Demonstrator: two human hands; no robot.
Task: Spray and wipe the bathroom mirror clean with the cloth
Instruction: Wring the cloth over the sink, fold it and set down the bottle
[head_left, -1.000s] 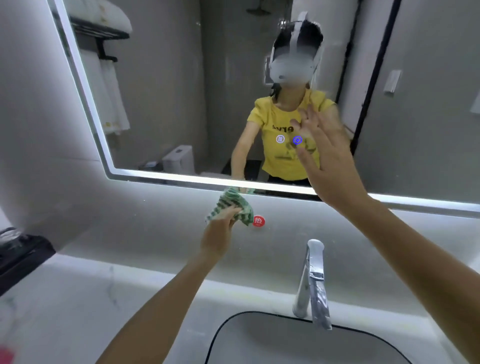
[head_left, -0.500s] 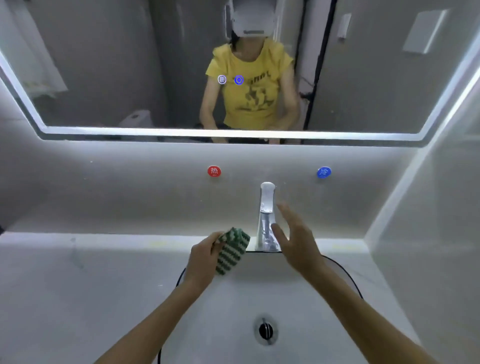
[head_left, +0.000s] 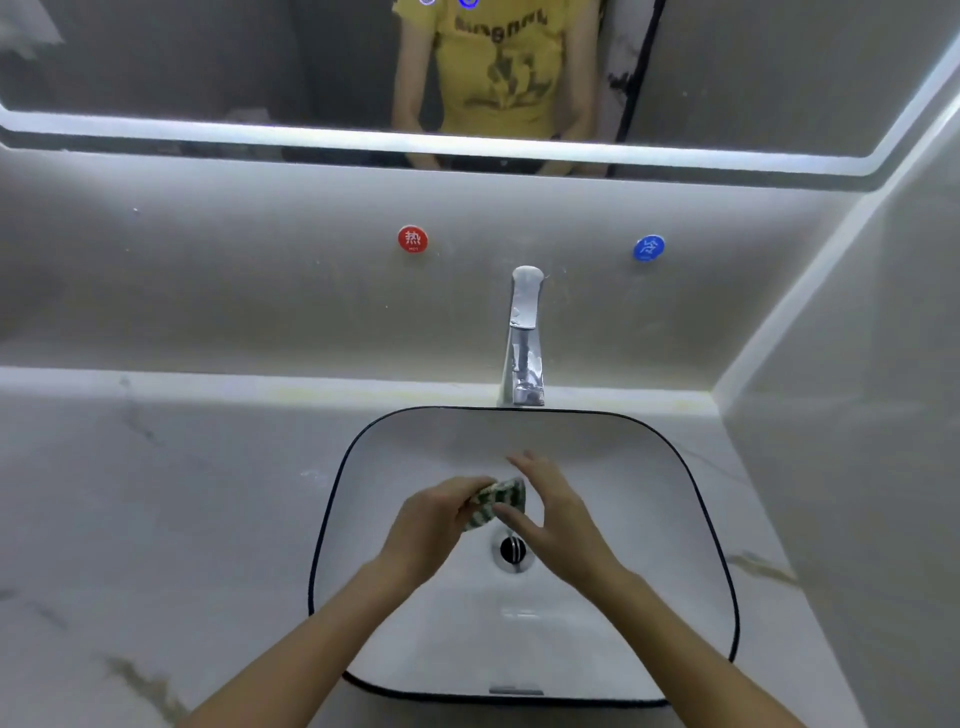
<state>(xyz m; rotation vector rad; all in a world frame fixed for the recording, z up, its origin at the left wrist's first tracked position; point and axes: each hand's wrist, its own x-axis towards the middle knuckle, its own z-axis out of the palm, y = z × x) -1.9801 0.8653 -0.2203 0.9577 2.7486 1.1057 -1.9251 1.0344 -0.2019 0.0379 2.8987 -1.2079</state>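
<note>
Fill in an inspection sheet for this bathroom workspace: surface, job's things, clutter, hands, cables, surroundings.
Surface: pale marbled counter around a white sink.
Job's things: green striped cloth over the sink; mirror above; no spray bottle seen.
Clutter: nothing seen.
Hands: left hand grips the cloth; right hand touches it, fingers fairly straight.
Cables: nothing seen.
Surroundings: tap, dry; red sticker and blue sticker on the wall.

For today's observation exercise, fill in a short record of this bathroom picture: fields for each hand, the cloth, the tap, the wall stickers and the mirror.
left hand: grips the cloth, over the basin
right hand: fingers straight, touching the cloth
cloth: green and white, bunched, above the drain
tap: behind the basin, no water seen running
stickers: red on the left, blue on the right
mirror: above, lit edge
</note>
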